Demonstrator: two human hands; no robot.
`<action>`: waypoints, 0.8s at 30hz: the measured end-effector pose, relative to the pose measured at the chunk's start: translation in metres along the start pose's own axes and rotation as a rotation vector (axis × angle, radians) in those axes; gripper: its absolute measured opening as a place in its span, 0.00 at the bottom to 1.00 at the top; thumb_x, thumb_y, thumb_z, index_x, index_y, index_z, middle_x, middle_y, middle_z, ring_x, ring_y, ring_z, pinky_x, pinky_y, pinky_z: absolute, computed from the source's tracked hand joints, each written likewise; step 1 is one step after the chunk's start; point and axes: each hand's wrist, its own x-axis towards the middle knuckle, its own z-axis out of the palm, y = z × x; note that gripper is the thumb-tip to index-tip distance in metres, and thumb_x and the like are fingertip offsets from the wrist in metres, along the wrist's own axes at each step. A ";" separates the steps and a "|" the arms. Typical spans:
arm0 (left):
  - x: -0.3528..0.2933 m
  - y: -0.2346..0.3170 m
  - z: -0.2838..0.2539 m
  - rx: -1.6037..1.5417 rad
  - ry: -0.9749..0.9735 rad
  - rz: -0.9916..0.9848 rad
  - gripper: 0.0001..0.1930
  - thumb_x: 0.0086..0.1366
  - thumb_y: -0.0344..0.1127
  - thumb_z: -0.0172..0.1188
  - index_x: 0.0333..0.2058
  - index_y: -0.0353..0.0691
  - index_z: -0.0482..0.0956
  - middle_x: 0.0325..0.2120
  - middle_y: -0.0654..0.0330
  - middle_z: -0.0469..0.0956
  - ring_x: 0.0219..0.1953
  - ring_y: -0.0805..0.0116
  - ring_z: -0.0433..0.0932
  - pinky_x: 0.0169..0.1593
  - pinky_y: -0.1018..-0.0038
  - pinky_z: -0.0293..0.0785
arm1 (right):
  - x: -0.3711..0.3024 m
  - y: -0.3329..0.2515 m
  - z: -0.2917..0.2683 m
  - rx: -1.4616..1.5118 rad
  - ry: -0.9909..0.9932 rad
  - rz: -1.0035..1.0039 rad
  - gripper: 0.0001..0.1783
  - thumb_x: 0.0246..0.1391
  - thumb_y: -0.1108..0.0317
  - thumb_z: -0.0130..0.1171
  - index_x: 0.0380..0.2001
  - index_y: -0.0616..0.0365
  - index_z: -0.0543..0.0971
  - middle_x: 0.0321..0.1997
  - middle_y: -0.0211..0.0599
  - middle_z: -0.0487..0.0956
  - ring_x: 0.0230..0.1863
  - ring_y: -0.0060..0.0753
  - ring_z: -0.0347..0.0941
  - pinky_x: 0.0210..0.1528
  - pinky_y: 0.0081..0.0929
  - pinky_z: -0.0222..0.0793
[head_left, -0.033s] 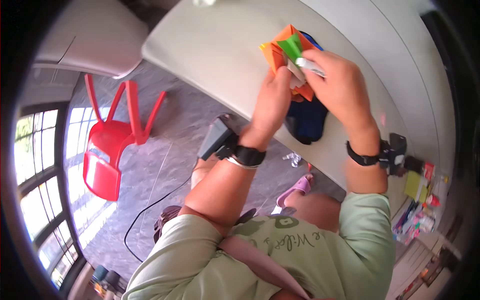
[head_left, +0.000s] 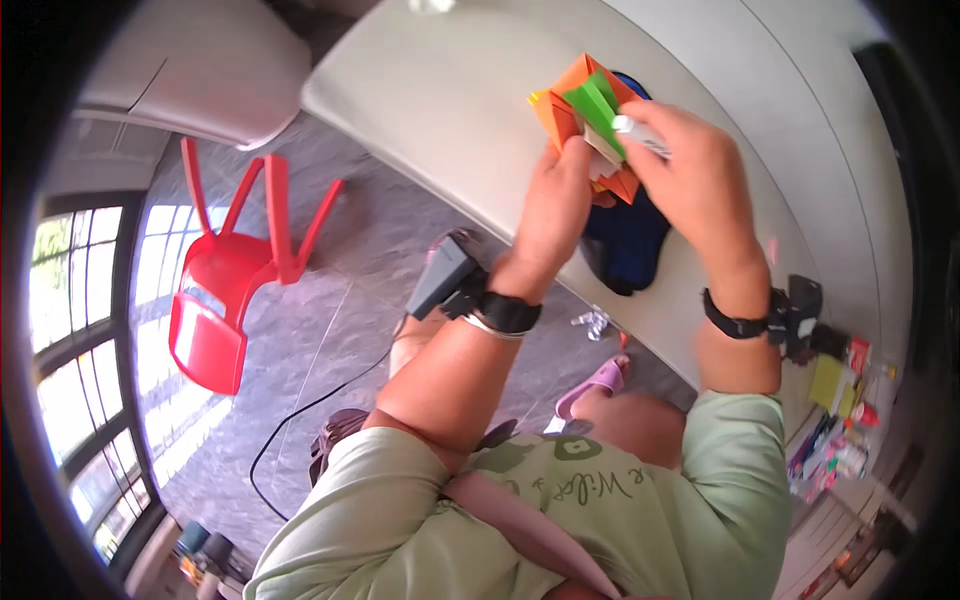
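My left hand (head_left: 562, 200) is closed on a folded paper piece (head_left: 556, 115), orange outside with a green inner layer and a pale part by my thumb. Between the fingers of my right hand (head_left: 695, 165) is a white pen-like tube (head_left: 643, 134), its end close to the green paper. Whether the tube touches the paper I cannot tell. Both hands are over the white table (head_left: 440, 110). Under the paper lies a dark blue, black-edged pouch-like thing (head_left: 632, 250), partly covered by my hands.
A red chair (head_left: 225, 275) lies tipped on the grey floor at the left. Black devices are strapped to my left wrist (head_left: 445, 280) and right wrist (head_left: 795, 315), with a cable (head_left: 300, 410) trailing from the left one. Small colourful items (head_left: 835, 440) sit at the right.
The whole view has shifted slightly, so the table and chair appear a little further right. Both hands keep their holds on the paper and the white tube.
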 end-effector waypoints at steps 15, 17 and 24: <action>-0.015 0.073 -0.094 -0.293 0.298 0.220 0.16 0.64 0.39 0.42 0.43 0.34 0.69 0.39 0.56 0.74 0.36 0.68 0.73 0.36 0.70 0.71 | 0.185 -0.010 0.127 -0.103 0.061 0.149 0.22 0.45 0.53 0.59 0.40 0.57 0.77 0.37 0.44 0.79 0.39 0.46 0.75 0.41 0.37 0.70; -0.014 0.075 -0.102 -0.303 0.334 0.220 0.16 0.64 0.39 0.41 0.43 0.34 0.69 0.39 0.56 0.73 0.36 0.67 0.73 0.36 0.70 0.71 | 0.194 -0.010 0.150 -0.112 0.073 0.145 0.22 0.45 0.53 0.59 0.40 0.57 0.78 0.37 0.44 0.79 0.39 0.46 0.75 0.42 0.37 0.71; -0.015 0.082 -0.111 -0.316 0.321 0.194 0.16 0.63 0.39 0.41 0.43 0.34 0.69 0.38 0.57 0.73 0.35 0.68 0.73 0.36 0.71 0.71 | 0.190 -0.015 0.180 -0.172 -0.043 0.210 0.15 0.46 0.59 0.55 0.34 0.55 0.79 0.34 0.46 0.79 0.38 0.48 0.75 0.40 0.41 0.71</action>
